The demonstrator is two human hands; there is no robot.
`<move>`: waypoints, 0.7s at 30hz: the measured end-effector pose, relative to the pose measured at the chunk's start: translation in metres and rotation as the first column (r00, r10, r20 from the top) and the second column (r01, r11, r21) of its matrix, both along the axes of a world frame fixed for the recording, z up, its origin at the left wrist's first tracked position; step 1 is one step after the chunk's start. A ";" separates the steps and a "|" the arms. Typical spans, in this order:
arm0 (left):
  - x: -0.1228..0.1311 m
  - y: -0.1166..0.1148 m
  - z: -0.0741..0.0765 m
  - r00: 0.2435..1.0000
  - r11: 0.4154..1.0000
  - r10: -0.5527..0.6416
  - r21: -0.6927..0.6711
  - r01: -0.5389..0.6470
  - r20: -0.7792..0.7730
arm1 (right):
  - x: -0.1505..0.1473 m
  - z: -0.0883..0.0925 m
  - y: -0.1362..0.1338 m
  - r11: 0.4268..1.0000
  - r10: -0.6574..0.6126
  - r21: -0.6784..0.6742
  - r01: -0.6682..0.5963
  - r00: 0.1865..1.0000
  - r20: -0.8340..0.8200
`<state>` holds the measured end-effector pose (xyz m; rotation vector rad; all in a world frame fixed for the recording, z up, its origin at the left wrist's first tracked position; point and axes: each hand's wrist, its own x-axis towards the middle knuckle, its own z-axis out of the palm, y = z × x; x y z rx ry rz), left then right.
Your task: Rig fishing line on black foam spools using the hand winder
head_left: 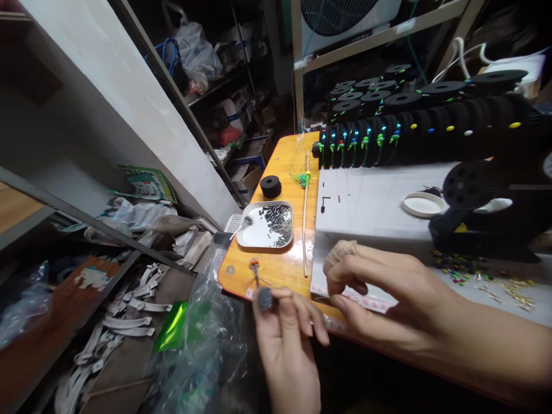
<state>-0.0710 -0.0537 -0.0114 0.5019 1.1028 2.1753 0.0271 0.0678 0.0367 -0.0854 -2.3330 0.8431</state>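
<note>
My left hand [290, 345] is at the table's front edge, its thumb and fingers drawn together. A dark grey rounded piece [264, 298] sits at a fingertip; I cannot tell whether it is held or wrapped on the finger. Just to the right, my right hand [388, 287] pinches thumb and forefinger around something thin, too fine to name. Beige tape [340, 254] wraps one of its fingers. Beyond the left hand lie orange-tipped wire pieces [254, 264] and a white tray [241, 238] of small dark cylindrical parts. A pale thin rod [306, 224] lies beside the tray.
A black foam roll [270, 187] stands behind the tray. Black spools with green-tied lines [366, 141] form a row at the back right. A white lid [425, 204], coloured beads [461, 270] and brass-coloured bits [517, 290] lie on the right. Clear plastic [207, 345] hangs at the left.
</note>
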 end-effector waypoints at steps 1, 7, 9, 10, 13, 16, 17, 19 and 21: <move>0.004 -0.001 -0.003 0.996 0.996 -0.074 -0.036 0.075 0.046 | 0.000 0.002 -0.001 1.000 0.001 -0.022 0.000 1.000 0.005; 0.022 0.000 -0.004 0.973 0.970 -0.068 -0.213 0.115 0.219 | -0.001 0.006 -0.001 0.989 -0.014 -0.148 0.012 1.000 -0.009; 0.022 0.001 -0.003 0.971 0.967 -0.120 -0.196 0.162 0.208 | -0.002 0.003 -0.001 0.975 -0.015 -0.222 0.011 1.000 -0.013; 0.022 0.001 -0.004 0.972 0.965 -0.143 -0.193 0.179 0.185 | -0.002 0.001 -0.001 0.962 -0.001 -0.273 -0.001 1.000 -0.009; 0.022 -0.001 -0.010 0.981 0.946 -0.176 -0.262 0.190 0.078 | -0.001 -0.002 -0.002 0.925 0.063 -0.375 -0.062 0.998 -0.010; 0.023 -0.005 -0.018 0.994 0.898 -0.104 -0.431 0.084 -0.023 | -0.001 -0.002 -0.002 0.953 0.049 -0.296 -0.057 0.998 -0.035; 0.024 -0.007 -0.020 0.996 0.878 -0.061 -0.478 0.026 -0.058 | -0.001 -0.002 -0.003 0.966 0.035 -0.255 -0.044 0.999 -0.041; 0.026 -0.009 -0.022 0.993 0.848 0.006 -0.525 -0.069 -0.121 | -0.001 -0.002 -0.003 0.976 0.025 -0.215 -0.035 0.999 -0.048; 0.028 -0.009 -0.021 0.990 0.851 0.017 -0.518 -0.090 -0.143 | 0.000 -0.001 -0.004 0.978 0.028 -0.207 -0.039 0.998 -0.055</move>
